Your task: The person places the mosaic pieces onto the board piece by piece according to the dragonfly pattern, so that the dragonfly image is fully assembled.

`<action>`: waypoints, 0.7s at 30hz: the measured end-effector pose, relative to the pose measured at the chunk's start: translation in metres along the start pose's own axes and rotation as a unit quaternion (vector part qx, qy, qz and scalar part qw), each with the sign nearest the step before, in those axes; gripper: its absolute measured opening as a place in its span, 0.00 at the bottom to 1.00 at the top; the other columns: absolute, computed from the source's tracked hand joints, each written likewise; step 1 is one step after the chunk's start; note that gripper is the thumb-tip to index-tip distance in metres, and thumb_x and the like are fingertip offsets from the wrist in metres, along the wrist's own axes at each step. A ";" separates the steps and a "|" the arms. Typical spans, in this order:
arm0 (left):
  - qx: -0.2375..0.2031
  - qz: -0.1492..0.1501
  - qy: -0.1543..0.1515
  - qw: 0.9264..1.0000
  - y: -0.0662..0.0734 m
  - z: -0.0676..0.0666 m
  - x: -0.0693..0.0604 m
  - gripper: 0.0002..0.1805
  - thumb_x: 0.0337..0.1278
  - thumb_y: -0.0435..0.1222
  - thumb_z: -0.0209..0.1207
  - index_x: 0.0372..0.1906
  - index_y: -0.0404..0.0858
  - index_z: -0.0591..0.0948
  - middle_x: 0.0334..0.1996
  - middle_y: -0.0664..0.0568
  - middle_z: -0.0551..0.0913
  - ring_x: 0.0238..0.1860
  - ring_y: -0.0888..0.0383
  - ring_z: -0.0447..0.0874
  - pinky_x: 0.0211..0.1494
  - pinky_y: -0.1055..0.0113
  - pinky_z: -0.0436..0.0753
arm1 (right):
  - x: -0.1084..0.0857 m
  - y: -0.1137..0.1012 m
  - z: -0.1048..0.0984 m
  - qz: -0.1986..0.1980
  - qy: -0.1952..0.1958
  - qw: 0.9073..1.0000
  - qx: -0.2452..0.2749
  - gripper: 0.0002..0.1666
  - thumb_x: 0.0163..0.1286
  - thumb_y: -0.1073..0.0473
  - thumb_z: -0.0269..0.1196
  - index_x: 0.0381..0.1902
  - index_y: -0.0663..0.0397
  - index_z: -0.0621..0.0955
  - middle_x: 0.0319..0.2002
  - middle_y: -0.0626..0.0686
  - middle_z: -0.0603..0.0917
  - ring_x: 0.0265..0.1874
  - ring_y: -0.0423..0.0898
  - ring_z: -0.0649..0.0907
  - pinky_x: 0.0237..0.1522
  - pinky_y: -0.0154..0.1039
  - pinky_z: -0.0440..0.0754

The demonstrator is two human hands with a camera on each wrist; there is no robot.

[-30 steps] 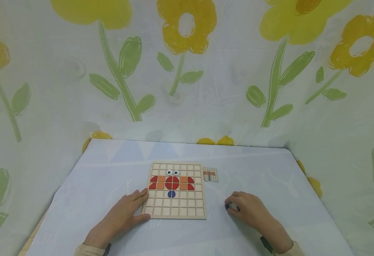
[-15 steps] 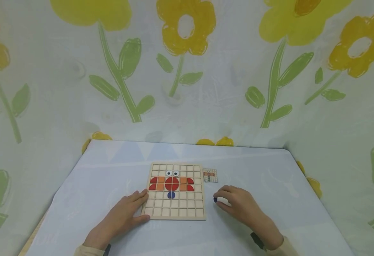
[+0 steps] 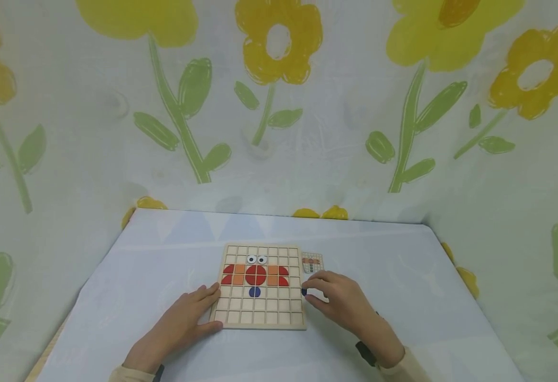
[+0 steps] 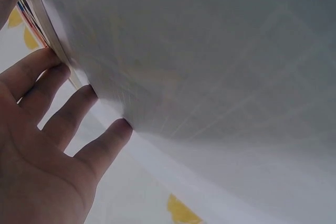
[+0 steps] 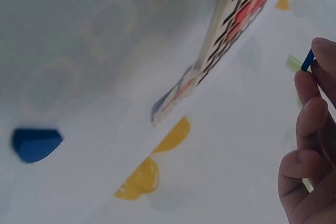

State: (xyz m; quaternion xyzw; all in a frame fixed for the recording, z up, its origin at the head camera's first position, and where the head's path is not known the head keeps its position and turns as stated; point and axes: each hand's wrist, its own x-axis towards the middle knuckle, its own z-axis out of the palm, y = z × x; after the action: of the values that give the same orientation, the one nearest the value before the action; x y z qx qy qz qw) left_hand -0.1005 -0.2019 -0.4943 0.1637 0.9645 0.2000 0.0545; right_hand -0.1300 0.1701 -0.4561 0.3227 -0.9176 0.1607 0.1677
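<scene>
A wooden grid board point(image 3: 271, 320) lies on the table with red, orange and blue tiles and two eye tiles point(image 3: 256, 259) set in it. My left hand point(image 3: 183, 322) rests at the board's left edge, fingers extended and thumb at the near corner. In the left wrist view, its fingertips point(image 4: 88, 90) touch along the board's side. My right hand point(image 3: 341, 300) pinches a small blue tile point(image 3: 304, 292) between thumb and finger at the board's right edge. The same blue tile point(image 5: 307, 60) shows edge-on in the right wrist view. Below the two red half-circles sits a blue pair point(image 3: 254, 292).
A small picture card point(image 3: 313, 261) with a grid pattern lies right of the board's upper corner. In the right wrist view, another blue tile point(image 5: 37, 144) lies on the table. A flower-printed cloth point(image 3: 331, 132) rises behind the table.
My right hand has moved left and slightly away from me, carrying the blue tile from the open table to the board's right edge. The left hand has stayed in place.
</scene>
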 end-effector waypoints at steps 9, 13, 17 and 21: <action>-0.002 -0.004 0.000 1.000 0.002 0.000 0.000 0.44 0.55 0.58 0.69 0.72 0.38 0.74 0.74 0.50 0.69 0.75 0.42 0.63 0.75 0.41 0.63 | 0.018 -0.012 0.008 -0.017 0.060 0.998 0.021 0.17 0.56 0.55 0.79 0.44 0.41 0.89 0.44 0.40 0.87 0.46 0.38 0.85 0.46 0.36 0.87; -0.004 -0.003 0.001 1.000 0.001 -0.001 -0.001 0.44 0.55 0.57 0.69 0.71 0.38 0.74 0.74 0.50 0.70 0.74 0.42 0.64 0.75 0.40 0.63 | 0.026 -0.021 0.011 -0.019 0.063 0.998 0.023 0.16 0.55 0.55 0.80 0.43 0.41 0.89 0.43 0.40 0.87 0.48 0.39 0.85 0.55 0.39 0.85; -0.003 -0.001 -0.001 1.000 0.001 -0.001 -0.001 0.44 0.54 0.57 0.69 0.71 0.38 0.74 0.74 0.50 0.70 0.74 0.43 0.64 0.75 0.40 0.64 | 0.035 -0.031 0.016 -0.020 0.047 0.998 0.031 0.14 0.58 0.53 0.78 0.43 0.40 0.89 0.43 0.40 0.87 0.47 0.37 0.85 0.59 0.39 0.82; -0.006 -0.003 -0.002 1.000 0.002 -0.002 -0.001 0.44 0.54 0.57 0.70 0.71 0.38 0.74 0.73 0.50 0.70 0.74 0.43 0.64 0.75 0.40 0.63 | 0.043 -0.041 0.024 -0.025 0.032 0.998 0.045 0.14 0.59 0.52 0.78 0.44 0.41 0.89 0.43 0.40 0.88 0.45 0.37 0.85 0.48 0.34 0.86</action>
State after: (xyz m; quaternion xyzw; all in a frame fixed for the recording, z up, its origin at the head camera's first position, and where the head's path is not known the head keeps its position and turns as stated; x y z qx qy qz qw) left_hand -0.0992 -0.2014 -0.4921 0.1608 0.9637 0.2051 0.0576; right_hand -0.1400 0.1074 -0.4522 0.3474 -0.8954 0.2075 0.1860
